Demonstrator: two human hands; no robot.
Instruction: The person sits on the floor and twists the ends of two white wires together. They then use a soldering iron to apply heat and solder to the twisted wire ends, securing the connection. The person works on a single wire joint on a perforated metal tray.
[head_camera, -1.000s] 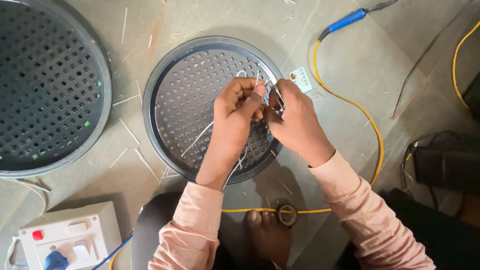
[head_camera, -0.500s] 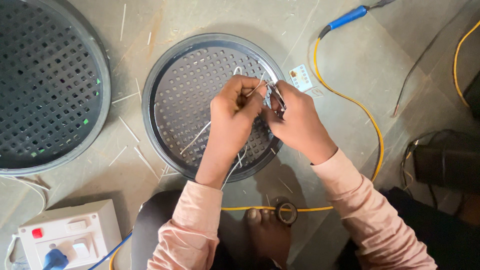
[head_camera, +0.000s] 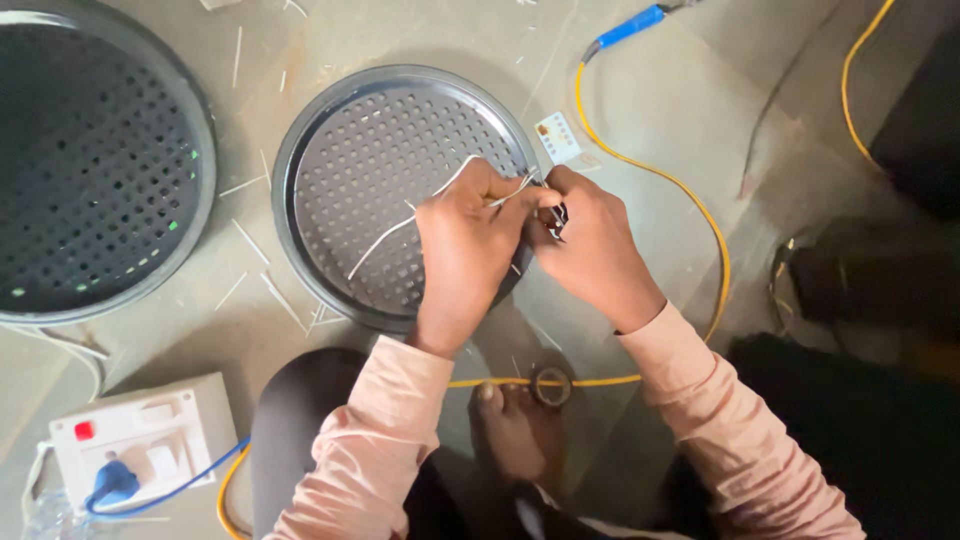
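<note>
My left hand (head_camera: 468, 240) and my right hand (head_camera: 592, 245) meet over the right rim of a round, dark perforated metal grille (head_camera: 350, 180) lying on the floor. The left hand pinches thin white wires (head_camera: 400, 228) that trail left across the grille's holes. Against those wire ends, the right hand grips a small dark tool (head_camera: 558, 218); its tip is hidden between the fingers. Both forearms wear pale pink sleeves.
A larger perforated grille (head_camera: 90, 170) lies at the left. A yellow cable (head_camera: 700, 210) with a blue-handled end (head_camera: 625, 28) curves on the right. A white switch box (head_camera: 130, 440) with a blue plug sits bottom left. A tape roll (head_camera: 551, 386) lies by my bare foot (head_camera: 515, 430). Wire offcuts litter the floor.
Both hands have shifted slightly right toward the grille's rim, and the white wires now stretch further left across the grille.
</note>
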